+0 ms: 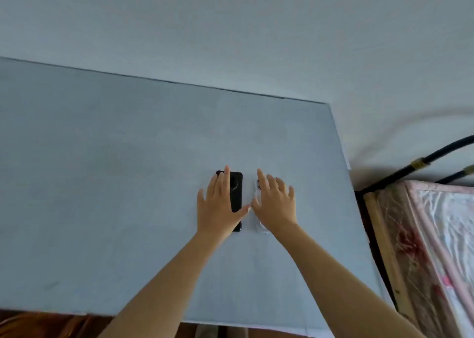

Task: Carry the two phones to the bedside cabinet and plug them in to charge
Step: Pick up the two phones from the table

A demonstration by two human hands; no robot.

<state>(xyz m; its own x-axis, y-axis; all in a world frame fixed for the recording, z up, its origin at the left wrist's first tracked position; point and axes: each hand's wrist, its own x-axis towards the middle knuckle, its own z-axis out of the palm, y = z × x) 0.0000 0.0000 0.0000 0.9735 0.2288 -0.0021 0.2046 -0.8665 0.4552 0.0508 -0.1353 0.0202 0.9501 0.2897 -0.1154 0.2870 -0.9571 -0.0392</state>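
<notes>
Both phones lie flat, side by side on the table (128, 184), left of the bed (436, 235). Left hand (220, 204) spread over the black phone (236, 196), right hand (275, 204) over the clear-cased phone (258, 184), neither gripping. Thin, rigid, slick slabs; best pinched by the long edges.

A single head-worn camera looks forward and steeply down onto the desk (102, 184) from close above its near edge. The wide lens bends straight lines, and the desk's far edge runs aslant from 9 o'clock toward 2 o'clock, so the view is rolled. Both forearms enter from 6 o'clock and reach to frame centre. A pale wall fills the top; a bed (436, 235) sits at 4 o'clock.
</notes>
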